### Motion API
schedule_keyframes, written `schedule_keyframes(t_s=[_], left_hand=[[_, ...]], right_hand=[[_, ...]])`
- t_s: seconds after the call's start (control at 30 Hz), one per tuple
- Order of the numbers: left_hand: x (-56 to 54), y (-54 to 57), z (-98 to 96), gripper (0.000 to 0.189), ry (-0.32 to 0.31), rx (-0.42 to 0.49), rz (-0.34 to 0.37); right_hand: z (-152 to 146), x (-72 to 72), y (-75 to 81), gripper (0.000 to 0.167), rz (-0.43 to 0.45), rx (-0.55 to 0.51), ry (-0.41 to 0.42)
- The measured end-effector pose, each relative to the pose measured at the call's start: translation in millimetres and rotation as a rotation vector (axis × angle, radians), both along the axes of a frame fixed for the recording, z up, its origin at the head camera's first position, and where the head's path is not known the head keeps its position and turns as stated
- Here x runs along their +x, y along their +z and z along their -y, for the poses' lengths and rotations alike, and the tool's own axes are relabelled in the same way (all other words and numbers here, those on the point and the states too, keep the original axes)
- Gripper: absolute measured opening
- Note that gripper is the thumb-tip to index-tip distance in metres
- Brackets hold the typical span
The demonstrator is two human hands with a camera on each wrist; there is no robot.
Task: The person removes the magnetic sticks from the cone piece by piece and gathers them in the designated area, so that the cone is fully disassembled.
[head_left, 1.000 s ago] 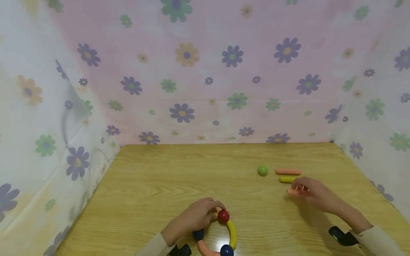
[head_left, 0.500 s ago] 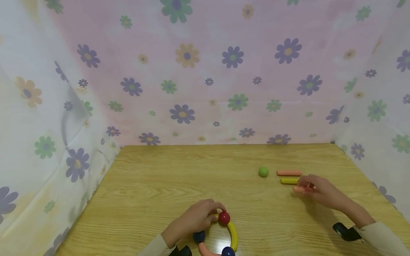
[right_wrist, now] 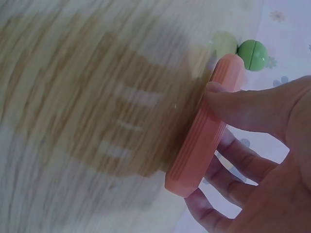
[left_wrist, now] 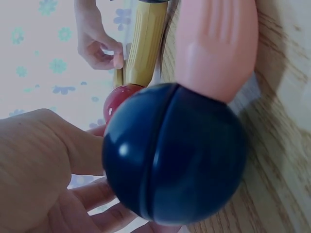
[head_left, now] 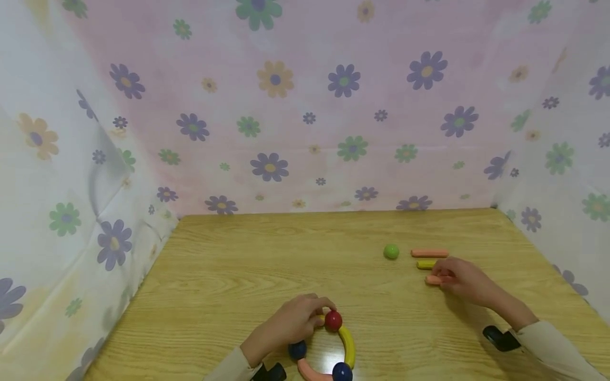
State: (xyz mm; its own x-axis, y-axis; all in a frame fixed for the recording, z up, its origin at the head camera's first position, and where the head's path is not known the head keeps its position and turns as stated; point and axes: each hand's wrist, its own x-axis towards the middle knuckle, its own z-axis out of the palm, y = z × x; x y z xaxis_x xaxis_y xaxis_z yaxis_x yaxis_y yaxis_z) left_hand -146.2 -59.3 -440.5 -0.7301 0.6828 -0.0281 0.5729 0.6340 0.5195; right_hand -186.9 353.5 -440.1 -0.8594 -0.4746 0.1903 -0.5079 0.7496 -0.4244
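1. While the right hand (head_left: 467, 281) is pinching a salmon stick (right_wrist: 199, 141) between thumb and fingers, that stick is sitting in the lower right of the head view; whether it is touching the tabletop (head_left: 229, 264), I cannot tell.
2. At bottom centre, the left hand (head_left: 294, 321) is curling its fingers on a ring (head_left: 351, 355) of joined pieces, the index fingertip touching a red ball (head_left: 333, 320).
3. Below the red ball, a yellow curved piece (head_left: 346, 338) is running down to a dark blue ball (head_left: 342, 372); a salmon curved piece (head_left: 311, 372) is linking that to a second blue ball (head_left: 297, 350), just under the left hand.
4. Above the held stick, a yellow bar (head_left: 424, 264) is lying partly behind the right hand, a salmon bar (head_left: 429, 253) is lying above it, and a green ball (head_left: 392, 251) is resting to their left.
5. Flowered cloth (head_left: 305, 95) is filling the upper frame.
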Motion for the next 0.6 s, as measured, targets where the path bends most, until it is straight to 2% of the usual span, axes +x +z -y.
schedule_keyframes(t_s=[0.13,0.3,0.6], left_hand=[[-0.9,0.8,0.6,0.030,0.003,-0.004,0.012],[-1.7,2.7,2.0,0.030,0.013,-0.007,0.025],[-2.2,0.1,3.5,0.030,0.026,0.002,0.054]], right_hand=[[4,-0.3,-2.1,0.011,-0.067,-0.024,0.020],[12,-3.8,-2.5,0.019,-0.165,-0.109,0.101],[14,-5.0,-2.5,0.022,-0.156,-0.117,0.083]])
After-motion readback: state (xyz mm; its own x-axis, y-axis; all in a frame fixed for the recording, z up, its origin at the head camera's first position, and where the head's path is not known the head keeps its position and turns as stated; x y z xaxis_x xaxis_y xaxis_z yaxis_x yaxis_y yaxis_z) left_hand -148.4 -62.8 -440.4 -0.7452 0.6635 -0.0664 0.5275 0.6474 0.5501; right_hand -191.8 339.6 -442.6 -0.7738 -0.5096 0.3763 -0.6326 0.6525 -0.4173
